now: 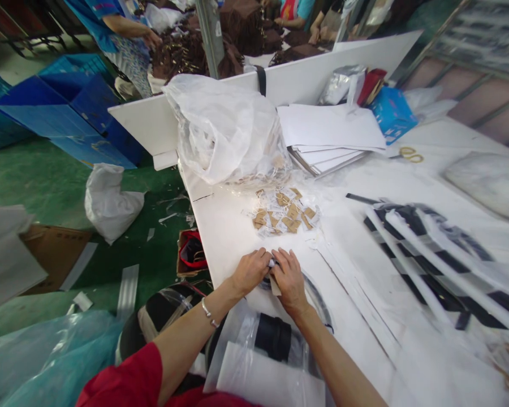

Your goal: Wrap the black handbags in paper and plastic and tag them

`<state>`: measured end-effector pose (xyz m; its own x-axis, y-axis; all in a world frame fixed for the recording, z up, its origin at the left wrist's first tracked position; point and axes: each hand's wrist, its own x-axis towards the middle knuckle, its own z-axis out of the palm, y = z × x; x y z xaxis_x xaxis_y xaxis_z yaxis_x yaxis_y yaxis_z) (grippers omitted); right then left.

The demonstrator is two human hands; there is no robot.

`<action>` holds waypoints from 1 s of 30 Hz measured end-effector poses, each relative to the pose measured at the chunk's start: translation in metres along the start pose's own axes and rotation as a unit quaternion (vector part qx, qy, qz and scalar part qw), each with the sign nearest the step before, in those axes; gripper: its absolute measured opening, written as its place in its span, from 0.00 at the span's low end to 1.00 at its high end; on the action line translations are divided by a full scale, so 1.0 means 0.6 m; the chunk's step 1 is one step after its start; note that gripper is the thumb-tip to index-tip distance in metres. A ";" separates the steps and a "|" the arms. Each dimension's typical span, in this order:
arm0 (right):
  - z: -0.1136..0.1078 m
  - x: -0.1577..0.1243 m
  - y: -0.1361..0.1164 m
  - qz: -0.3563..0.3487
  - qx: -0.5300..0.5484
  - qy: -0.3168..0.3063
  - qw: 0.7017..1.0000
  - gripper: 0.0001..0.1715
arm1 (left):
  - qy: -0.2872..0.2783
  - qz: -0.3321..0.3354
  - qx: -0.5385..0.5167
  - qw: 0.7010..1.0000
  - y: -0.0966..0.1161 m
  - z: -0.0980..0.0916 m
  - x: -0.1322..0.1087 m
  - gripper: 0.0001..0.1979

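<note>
1. One left hand point(252, 271) and one right hand point(290, 278) meet over the near left part of the table point(218, 229); their fingers are bent and narrow, pinching one small white piece point(272, 263) between them.
2. One pale tag point(275, 286) shows just under the right hand; one black roll point(274, 337) lies nearer, under clear plastic.
3. The fingers hide most of the white piece; the heaped tags point(286, 213) beyond overlap too much to count.
4. Farther lie one bulky plastic bag point(233, 127), one paper stack point(333, 130) and, right, one blue box point(392, 115).
5. Dark strips point(432, 263) at right are blurred.
</note>
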<state>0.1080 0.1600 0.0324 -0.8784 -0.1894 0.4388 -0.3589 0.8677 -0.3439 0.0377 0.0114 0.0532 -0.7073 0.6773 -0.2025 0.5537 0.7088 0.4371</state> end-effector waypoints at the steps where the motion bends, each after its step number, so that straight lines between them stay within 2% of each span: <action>1: 0.002 -0.003 0.006 -0.004 0.007 -0.010 1.000 0.10 | -0.001 0.009 -0.013 1.000 0.000 0.000 0.000 0.15; 5: -0.003 -0.020 0.024 0.008 0.020 -0.040 0.999 0.08 | -0.002 0.030 -0.152 0.988 0.001 -0.006 0.003 0.12; 7: -0.010 -0.026 0.027 0.011 0.012 -0.038 0.999 0.08 | -0.002 -0.034 -0.246 0.969 -0.001 -0.013 0.016 0.10; 9: -0.019 -0.027 0.025 0.017 0.009 -0.029 0.999 0.08 | -0.019 -0.116 -0.287 0.951 -0.004 -0.020 0.037 0.15; 11: -0.028 -0.025 0.021 0.028 0.014 -0.016 0.999 0.08 | -0.063 -0.153 -0.285 0.944 -0.008 -0.023 0.065 0.19; 13: -0.036 -0.025 0.016 0.039 0.024 -0.005 0.999 0.08 | -0.125 -0.143 -0.285 0.940 -0.009 -0.022 0.091 0.21; 16: -0.047 -0.027 0.011 0.048 0.037 0.009 0.998 0.08 | -0.218 -0.132 -0.310 0.916 -0.004 -0.017 0.116 0.21; 19: -0.056 -0.034 0.009 0.052 0.033 0.024 0.998 0.08 | -0.262 -0.129 -0.343 0.893 0.008 -0.011 0.125 0.20; 22: -0.060 -0.040 0.012 0.055 0.032 0.024 0.998 0.07 | -0.254 -0.136 -0.354 0.890 0.020 -0.001 0.126 0.18; 26: -0.061 -0.049 0.018 0.073 0.043 0.027 0.996 0.07 | -0.201 -0.141 -0.331 0.911 0.030 0.013 0.125 0.15; 30: -0.066 -0.060 0.031 0.078 0.077 0.036 0.993 0.11 | -0.149 -0.128 -0.299 0.934 0.040 0.024 0.120 0.13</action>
<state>0.1455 0.2012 0.0427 -0.9047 -0.0199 0.4255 -0.2687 0.8019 -0.5337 0.0063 0.0801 0.0367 -0.5796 0.5883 -0.5639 -0.0252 0.6787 0.7340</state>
